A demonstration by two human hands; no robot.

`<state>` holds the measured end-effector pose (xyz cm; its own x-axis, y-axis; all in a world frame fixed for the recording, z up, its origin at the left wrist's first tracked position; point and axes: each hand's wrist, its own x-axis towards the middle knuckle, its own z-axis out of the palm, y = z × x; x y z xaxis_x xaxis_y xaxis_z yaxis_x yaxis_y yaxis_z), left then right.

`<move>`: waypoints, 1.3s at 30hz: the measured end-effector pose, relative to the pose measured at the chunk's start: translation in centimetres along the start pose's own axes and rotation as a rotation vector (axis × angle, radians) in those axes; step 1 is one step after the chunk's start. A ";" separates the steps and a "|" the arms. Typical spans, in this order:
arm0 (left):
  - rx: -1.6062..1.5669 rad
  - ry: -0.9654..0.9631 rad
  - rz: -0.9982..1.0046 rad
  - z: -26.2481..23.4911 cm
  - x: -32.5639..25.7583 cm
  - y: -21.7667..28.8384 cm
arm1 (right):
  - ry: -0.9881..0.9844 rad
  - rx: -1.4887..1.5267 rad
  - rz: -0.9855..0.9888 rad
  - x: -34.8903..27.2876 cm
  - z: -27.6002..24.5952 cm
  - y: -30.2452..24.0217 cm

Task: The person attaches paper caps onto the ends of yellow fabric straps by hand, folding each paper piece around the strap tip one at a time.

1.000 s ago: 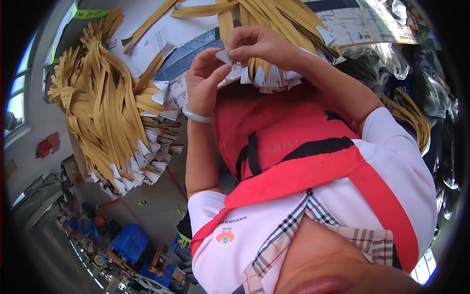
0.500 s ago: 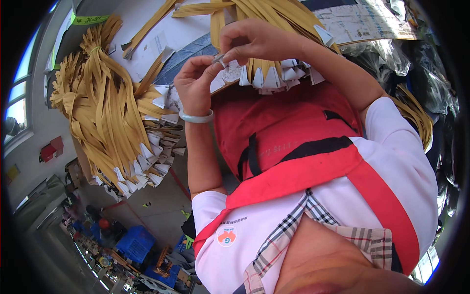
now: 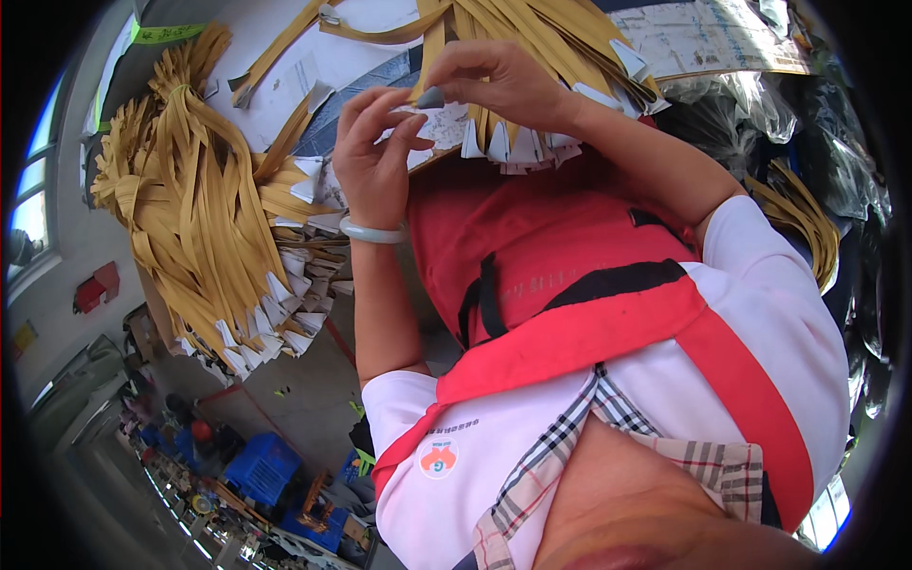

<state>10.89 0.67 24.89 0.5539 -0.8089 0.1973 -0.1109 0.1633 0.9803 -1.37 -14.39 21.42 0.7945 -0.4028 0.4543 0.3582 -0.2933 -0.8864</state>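
Over the work table's near edge, my right hand [image 3: 503, 87] pinches a small grey rounded piece [image 3: 432, 98]; its exact kind I cannot make out. Close beside it on the left is my left hand [image 3: 375, 152], fingers loosely bent and apart, with nothing visible between thumb and forefinger. That wrist wears a pale bangle [image 3: 372, 233]. Just beyond the hands, tan flat strips [image 3: 551, 43] lie on the table, with white tabs [image 3: 518, 144] at their ends hanging over the near edge.
A large tied bundle of tan strips [image 3: 204, 218] hangs at the left. Clear plastic bags [image 3: 750, 109] crowd the right side, near another tan bundle [image 3: 798, 223]. A red apron [image 3: 541, 237] covers my front. Blue crates [image 3: 263, 468] stand on the floor at lower left.
My left fingers have let go of the small piece and spread apart. My right hand still pinches it, slightly higher and turned so its grey face shows.
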 end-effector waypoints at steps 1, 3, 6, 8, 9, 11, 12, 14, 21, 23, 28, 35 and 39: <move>0.013 -0.114 -0.002 -1.1 0.0 -1.4 | -0.033 0.056 0.136 -0.3 0.2 -0.2; 0.168 -0.124 0.115 -1.5 0.3 -2.0 | 0.001 0.224 0.396 -0.2 0.5 -1.6; 0.404 -0.150 0.266 -0.9 -0.1 -3.0 | -0.088 0.101 0.425 -0.8 0.1 -1.7; 0.479 -0.171 0.299 -0.7 -0.5 -3.1 | -0.064 0.025 0.320 -1.2 -0.2 -1.2; 0.451 -0.100 0.263 -0.9 -0.5 -2.7 | 0.003 -0.004 0.381 -1.3 -0.7 -1.1; 0.365 0.149 0.171 -3.9 -0.3 -1.7 | 0.189 -0.185 0.442 -1.1 -3.6 -0.8; 0.300 0.322 0.118 -7.0 0.5 -1.0 | 0.197 -0.191 0.439 -1.3 -5.8 -0.8; 0.288 0.690 0.182 -11.6 1.7 0.1 | 0.279 -0.180 0.578 -2.2 -8.3 -0.7; 0.916 -0.282 0.443 -2.0 -2.3 -3.6 | -0.002 -0.281 0.356 -3.1 -4.2 -1.2; 0.940 -0.450 0.461 -0.5 -3.0 -5.4 | -0.052 -0.287 0.326 -2.4 -3.4 -1.2; 0.813 -0.490 0.343 -0.6 -2.2 -6.8 | -0.188 -0.399 0.282 -2.9 -3.1 -2.1; 0.104 -0.455 -0.003 -0.9 -1.0 -4.8 | -0.263 -0.186 0.217 -2.7 -1.6 -1.3; -0.299 -0.412 -0.192 -1.5 -0.1 -3.1 | -0.348 -0.055 0.244 -1.6 -1.3 -2.6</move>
<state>12.39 1.09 21.84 0.1649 -0.9846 0.0574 0.2338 0.0956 0.9676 -4.23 -14.12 23.16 0.9741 -0.1524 0.1668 0.1202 -0.2755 -0.9538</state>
